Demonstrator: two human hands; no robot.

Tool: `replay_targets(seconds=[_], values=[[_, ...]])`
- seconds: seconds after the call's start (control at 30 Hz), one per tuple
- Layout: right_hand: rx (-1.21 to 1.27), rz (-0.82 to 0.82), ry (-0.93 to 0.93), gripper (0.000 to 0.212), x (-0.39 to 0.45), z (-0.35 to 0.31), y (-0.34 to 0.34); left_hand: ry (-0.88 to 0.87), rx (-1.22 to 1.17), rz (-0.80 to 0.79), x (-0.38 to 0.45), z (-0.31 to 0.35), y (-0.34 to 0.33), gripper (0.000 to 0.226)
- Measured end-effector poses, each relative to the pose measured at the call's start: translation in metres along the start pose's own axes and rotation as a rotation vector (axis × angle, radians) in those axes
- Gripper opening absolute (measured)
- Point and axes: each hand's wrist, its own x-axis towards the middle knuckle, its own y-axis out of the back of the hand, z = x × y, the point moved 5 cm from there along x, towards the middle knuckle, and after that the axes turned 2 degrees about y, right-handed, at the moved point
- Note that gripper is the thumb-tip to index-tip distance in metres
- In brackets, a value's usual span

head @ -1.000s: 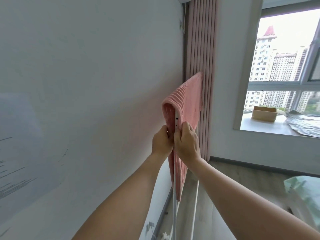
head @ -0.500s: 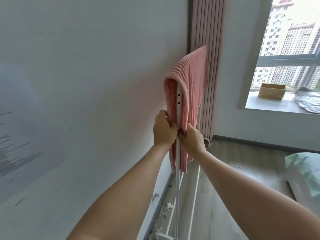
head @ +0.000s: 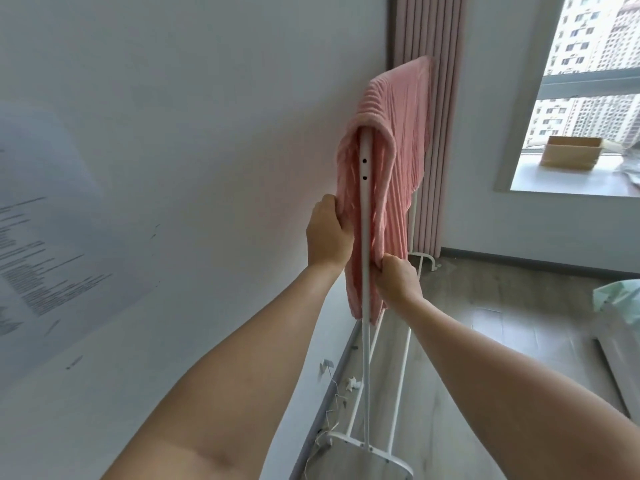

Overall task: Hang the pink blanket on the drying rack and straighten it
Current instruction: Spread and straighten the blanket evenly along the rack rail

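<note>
Draping softly over the drying rack (head: 364, 237), the pink blanket (head: 398, 140) is pinched near its hanging edges by the left hand (head: 328, 237) and right hand (head: 398, 280); light, limp cloth.

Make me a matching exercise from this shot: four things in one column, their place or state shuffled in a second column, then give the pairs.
Things
1. pink blanket
2. left hand
3. right hand
4. cardboard box

Places or states
A. sits on the windowsill
B. grips the blanket's wall-side layer
C. draped over the white drying rack
D. pinches the blanket's window-side layer, lower down

Pairs: 1-C, 2-B, 3-D, 4-A
</note>
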Motion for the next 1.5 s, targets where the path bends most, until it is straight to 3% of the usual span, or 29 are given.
replay_targets(seconds=[0.13, 0.27, 0.47, 0.6, 0.67, 0.73, 0.83, 0.93, 1.0, 1.1, 1.23, 1.37, 1.5], values=[[0.058, 0.016, 0.002, 0.028, -0.004, 0.000, -0.003, 0.054, 0.072, -0.073, -0.003, -0.011, -0.007, 0.011], [0.053, 0.010, 0.027, 0.022, -0.008, 0.000, -0.002, 0.163, 0.248, -0.259, -0.013, -0.025, -0.023, 0.012], [0.067, -0.039, -0.026, 0.024, -0.016, 0.012, -0.003, 0.175, 0.207, -0.343, -0.030, -0.025, -0.030, 0.010], [0.056, -0.066, 0.073, 0.026, -0.013, -0.002, -0.001, 0.179, 0.215, -0.388, -0.032, -0.026, -0.027, 0.004], [0.016, -0.146, 0.158, 0.036, -0.014, -0.010, -0.002, 0.182, 0.139, -0.327, -0.028, -0.020, -0.019, 0.013], [-0.045, -0.120, 0.213, 0.045, -0.012, -0.015, 0.011, 0.129, -0.016, -0.153, -0.013, -0.003, -0.004, 0.030], [0.017, 0.107, 0.202, 0.053, 0.003, -0.022, 0.053, -0.032, -0.133, 0.114, 0.020, 0.049, 0.017, 0.056], [0.038, 0.277, 0.185, 0.042, 0.025, -0.040, 0.099, -0.117, -0.001, 0.182, 0.048, 0.104, 0.017, 0.086], [0.060, 0.321, 0.195, 0.032, 0.041, -0.053, 0.120, -0.077, 0.170, 0.169, 0.065, 0.117, 0.013, 0.074], [0.103, 0.344, 0.236, 0.021, 0.068, -0.069, 0.142, -0.076, 0.299, 0.177, 0.082, 0.117, 0.021, 0.020], [0.130, 0.301, 0.288, 0.029, 0.100, -0.080, 0.154, -0.051, 0.296, 0.304, 0.083, 0.116, 0.047, 0.003], [0.232, 0.268, 0.361, 0.041, 0.130, -0.082, 0.163, 0.089, 0.335, 0.390, 0.086, 0.118, 0.049, 0.029], [0.233, 0.271, 0.529, 0.055, 0.159, -0.086, 0.184, -0.152, 0.542, 0.564, 0.097, 0.172, 0.019, 0.052]])
